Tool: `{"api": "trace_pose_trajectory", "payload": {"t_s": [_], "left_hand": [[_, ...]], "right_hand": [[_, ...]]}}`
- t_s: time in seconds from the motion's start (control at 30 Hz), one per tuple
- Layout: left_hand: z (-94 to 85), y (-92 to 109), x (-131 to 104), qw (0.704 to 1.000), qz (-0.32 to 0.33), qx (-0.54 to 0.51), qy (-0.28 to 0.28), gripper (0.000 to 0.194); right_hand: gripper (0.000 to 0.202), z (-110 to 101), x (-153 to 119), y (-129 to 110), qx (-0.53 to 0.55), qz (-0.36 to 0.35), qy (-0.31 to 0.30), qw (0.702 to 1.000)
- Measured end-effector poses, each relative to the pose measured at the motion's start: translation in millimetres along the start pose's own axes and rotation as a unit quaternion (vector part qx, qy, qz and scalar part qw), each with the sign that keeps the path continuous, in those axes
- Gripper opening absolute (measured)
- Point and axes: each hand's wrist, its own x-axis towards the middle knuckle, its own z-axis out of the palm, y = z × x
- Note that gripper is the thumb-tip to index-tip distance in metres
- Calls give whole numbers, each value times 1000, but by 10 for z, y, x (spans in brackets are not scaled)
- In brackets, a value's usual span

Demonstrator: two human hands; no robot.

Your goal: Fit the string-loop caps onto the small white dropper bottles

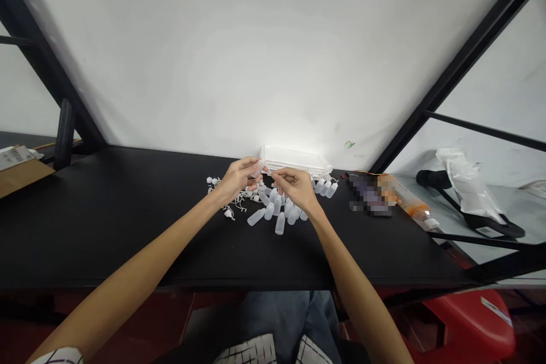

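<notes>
Above the middle of the black table, my left hand (239, 178) is closed around a small translucent squeeze bottle (259, 167), which it holds tilted. Close beside it, my right hand (296, 183) pinches a tiny white piece at the bottle's end, too small to name. Several more squeeze bottles (280, 223) lie loose below and behind my right hand. To the left, under my left hand, white caps with thin straps (229, 214) are scattered. Another few bottles (326, 188) sit to the right of my right hand.
White plastic trays (294, 157) are stacked against the wall. At right lie a blurred dark object (369, 196) and an orange-labelled drink bottle (412, 205). A cardboard box (25, 173) is at far left. Black frame posts flank the table; a red stool (473, 318) stands below right.
</notes>
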Motion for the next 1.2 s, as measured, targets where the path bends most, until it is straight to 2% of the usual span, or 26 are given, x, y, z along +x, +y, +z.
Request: {"api": "trace_pose_trajectory", "payload": {"t_s": [0.17,0.4,0.53,0.67,0.83,0.93,1.0,1.13,1.2], "left_hand": [[44,52,-4,996,-18,-86,9,17],[79,125,-28,994,-40,-106,5,16],[34,172,-27,995,-56,-78,39,20],[-70,201,10,996,-42,-26,71,21],[-230,201,64,995,-7,20,99,14],[-335,194,47,991,8,74,112,14],[-424,184,10,983,13,134,124,15],[-624,153,-60,943,49,293,152,20],[-694,141,-70,925,60,337,163,20]], "right_hand": [[27,56,-17,-2,-54,-50,-8,997],[21,161,-49,-22,-178,-136,-3,975],[21,162,-53,-35,-192,-166,10,967],[19,148,-47,-34,-198,-177,28,964],[16,193,-39,-49,-236,-156,1,959],[16,308,-37,-132,-279,-142,-35,949],[17,439,-40,-212,-329,-132,-83,931],[24,769,-73,-327,-456,-109,-207,859],[24,901,-103,-334,-492,-106,-243,829]]}}
